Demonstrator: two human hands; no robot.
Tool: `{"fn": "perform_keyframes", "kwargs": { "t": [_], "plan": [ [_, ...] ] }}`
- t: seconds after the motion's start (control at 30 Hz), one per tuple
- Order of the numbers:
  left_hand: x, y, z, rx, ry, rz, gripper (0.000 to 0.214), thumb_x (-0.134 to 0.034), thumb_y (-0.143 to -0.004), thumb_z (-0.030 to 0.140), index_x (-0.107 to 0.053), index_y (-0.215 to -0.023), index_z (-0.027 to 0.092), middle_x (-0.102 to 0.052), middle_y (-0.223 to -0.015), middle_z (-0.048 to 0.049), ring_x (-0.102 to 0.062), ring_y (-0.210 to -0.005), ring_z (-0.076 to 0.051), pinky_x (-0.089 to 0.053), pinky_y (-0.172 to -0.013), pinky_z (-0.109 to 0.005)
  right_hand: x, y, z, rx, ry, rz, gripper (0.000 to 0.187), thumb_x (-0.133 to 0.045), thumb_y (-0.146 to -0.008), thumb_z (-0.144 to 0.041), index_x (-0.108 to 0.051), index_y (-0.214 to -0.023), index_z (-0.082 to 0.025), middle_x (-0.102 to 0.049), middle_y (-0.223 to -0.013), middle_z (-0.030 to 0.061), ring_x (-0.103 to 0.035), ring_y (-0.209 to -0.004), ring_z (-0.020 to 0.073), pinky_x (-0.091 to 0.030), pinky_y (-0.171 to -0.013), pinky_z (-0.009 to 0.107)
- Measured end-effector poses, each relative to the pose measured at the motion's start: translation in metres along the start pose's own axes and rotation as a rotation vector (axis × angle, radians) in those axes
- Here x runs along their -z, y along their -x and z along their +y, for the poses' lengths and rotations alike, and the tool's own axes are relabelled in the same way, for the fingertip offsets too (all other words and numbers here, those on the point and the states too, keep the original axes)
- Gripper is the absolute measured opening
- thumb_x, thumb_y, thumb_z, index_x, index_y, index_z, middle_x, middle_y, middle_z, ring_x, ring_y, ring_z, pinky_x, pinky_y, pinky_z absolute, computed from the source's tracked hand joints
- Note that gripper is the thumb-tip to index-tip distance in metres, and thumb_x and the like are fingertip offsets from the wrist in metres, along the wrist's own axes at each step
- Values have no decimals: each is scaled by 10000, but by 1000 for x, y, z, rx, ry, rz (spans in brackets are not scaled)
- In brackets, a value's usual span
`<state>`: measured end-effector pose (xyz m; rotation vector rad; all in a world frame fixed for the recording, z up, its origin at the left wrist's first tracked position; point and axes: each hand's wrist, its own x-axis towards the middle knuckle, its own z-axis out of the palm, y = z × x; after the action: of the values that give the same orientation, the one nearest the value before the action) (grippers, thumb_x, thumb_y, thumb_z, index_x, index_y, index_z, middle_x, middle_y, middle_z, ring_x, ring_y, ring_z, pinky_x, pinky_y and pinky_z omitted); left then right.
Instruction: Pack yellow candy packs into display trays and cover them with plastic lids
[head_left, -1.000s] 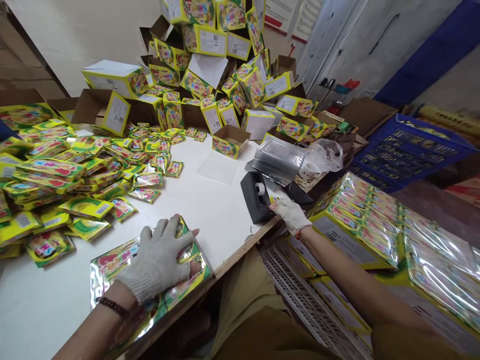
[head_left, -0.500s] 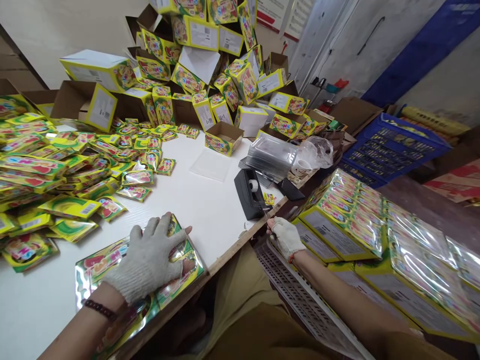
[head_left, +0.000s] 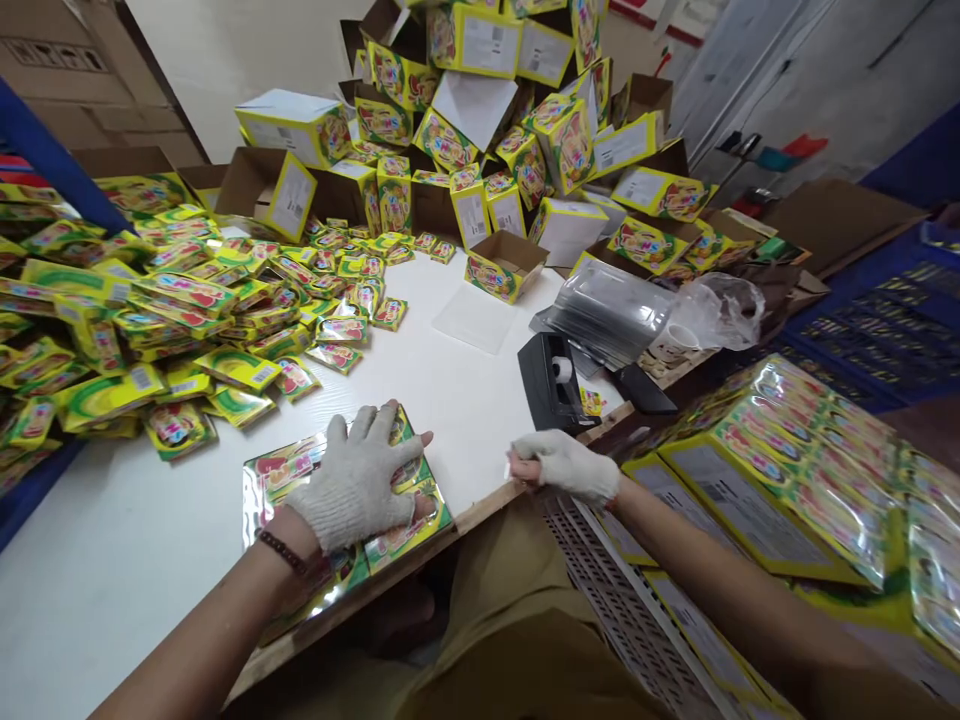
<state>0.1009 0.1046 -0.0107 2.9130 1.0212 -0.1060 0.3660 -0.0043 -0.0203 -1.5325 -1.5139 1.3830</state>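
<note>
My left hand (head_left: pixel 356 485), in a white knit glove, lies flat with fingers spread on a shiny plastic-wrapped pack of yellow-green packets (head_left: pixel 409 528) at the near edge of the white table (head_left: pixel 150 540). My gloved right hand (head_left: pixel 562 465) hovers at the table edge just right of the pack, fingers pinched on a small strip of clear tape (head_left: pixel 509 467). A black tape dispenser (head_left: pixel 551 392) stands on the table just behind that hand.
Loose yellow-green packets (head_left: pixel 187 300) heap up at the left. Yellow cartons (head_left: pixel 480 130) pile high at the back. Clear plastic trays (head_left: pixel 607 315) and a plastic bag (head_left: pixel 712 310) sit behind the dispenser. Wrapped packs (head_left: pixel 787 450) stack at my right, over a grey slatted crate (head_left: pixel 622 600).
My right hand has drawn back from the tape dispenser toward the table edge and the wrapped pack, pinched on tape. The left hand stays flat on the pack. The view has shifted left.
</note>
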Motion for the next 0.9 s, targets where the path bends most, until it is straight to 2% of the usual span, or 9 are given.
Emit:
{"fn": "perform_keyframes", "kwargs": {
  "t": [0.13,0.2,0.27,0.37,0.43,0.5,0.67,0.77,0.9],
  "plan": [
    [-3,2,0,1,1,24,817,-610,-699,688,-480,-1406,299,-345,-1486,-208,-348,-1296,-427,-269,-992,-597,-12,-67,-44,143,5,-329,349,-627,-787,-460,-544,-633,-158,-541,-601,-22,-480,-597,99,-382,-594,235],
    [-5,3,-1,14,19,29,907,-632,-667,701,-439,-1433,254,-348,-1492,-204,-342,-1302,-414,-250,-1024,-595,-16,-91,-51,142,37,-433,313,-642,-771,-425,-547,-634,-160,-527,-582,-37,-486,-591,96,-389,-585,228],
    [-7,3,-2,22,38,36,946,-648,-641,718,-441,-1426,231,-348,-1496,-198,-336,-1304,-410,-228,-1047,-602,-18,-106,-50,111,56,-483,286,-653,-746,-407,-549,-637,-163,-514,-574,-46,-489,-582,94,-393,-562,222],
    [-7,3,-3,11,63,55,808,-568,-728,723,-498,-1378,247,-372,-1479,-180,-346,-1288,-411,-226,-1042,-617,-18,-117,-42,86,91,-511,257,-659,-722,-395,-571,-660,-162,-519,-590,-50,-497,-574,91,-405,-552,219],
    [-6,3,-3,11,73,65,600,-431,-868,636,-548,-1326,267,-408,-1451,-162,-374,-1266,-390,-267,-1013,-600,-17,-120,-37,82,132,-511,248,-661,-719,-393,-590,-678,-158,-525,-598,-50,-497,-568,87,-405,-549,216],
    [-5,2,-2,26,66,73,474,-330,-947,505,-577,-1289,288,-434,-1431,-144,-408,-1235,-361,-307,-979,-570,-18,-122,-34,79,142,-514,250,-665,-720,-396,-598,-684,-158,-523,-595,-51,-494,-566,86,-399,-541,211],
    [-5,-1,0,65,51,97,392,-405,-918,336,-602,-1257,313,-441,-1434,-114,-439,-1208,-331,-319,-974,-543,-20,-125,-25,39,112,-511,286,-688,-717,-412,-572,-654,-159,-521,-586,-52,-496,-566,83,-395,-535,206],
    [-5,-1,0,60,58,88,395,-428,-899,322,-614,-1247,310,-442,-1435,-125,-441,-1216,-338,-319,-978,-551,-25,-126,-12,-26,20,-492,316,-722,-682,-433,-576,-656,-154,-537,-548,-49,-498,-540,83,-380,-510,199],
    [-5,1,0,61,66,94,420,-434,-898,314,-596,-1285,308,-436,-1449,-135,-435,-1238,-351,-325,-985,-567,-43,-124,13,-159,-180,-444,395,-757,-633,-478,-516,-667,-167,-562,-513,-39,-528,-491,95,-409,-483,197]
  ]
}}
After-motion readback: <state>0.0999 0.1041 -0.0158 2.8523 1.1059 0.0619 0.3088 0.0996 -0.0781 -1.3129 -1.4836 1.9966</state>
